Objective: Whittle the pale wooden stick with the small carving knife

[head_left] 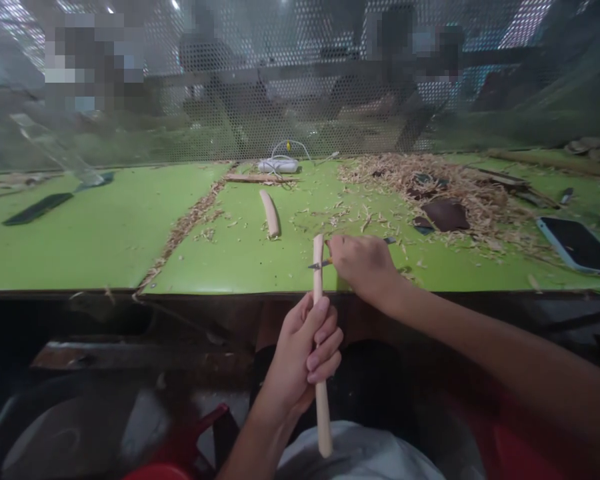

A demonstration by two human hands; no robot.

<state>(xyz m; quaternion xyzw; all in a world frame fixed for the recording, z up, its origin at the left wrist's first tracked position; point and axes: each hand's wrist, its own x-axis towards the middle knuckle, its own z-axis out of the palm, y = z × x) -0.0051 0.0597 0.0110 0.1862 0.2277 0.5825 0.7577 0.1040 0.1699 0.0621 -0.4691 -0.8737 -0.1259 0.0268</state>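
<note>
My left hand [313, 347] is wrapped round a pale wooden stick [323, 413], which stands roughly lengthwise in front of me, its far end over the table edge. In my right hand [360, 263], closed beside the far end of the stick, is a knife [317, 265] with a yellowish handle. Its blade lies across the stick near the far end. A second, short curved wood piece [269, 213] rests on the green table [220, 263] beyond my hands.
Wood shavings [480, 200] are heaped at the back right, with dark scraps [446, 215] among them. A phone [580, 247] lies at the right. Further back are a white cabled power strip [278, 165] and a perforated screen [300, 100]. A dark flat object [37, 209] lies left.
</note>
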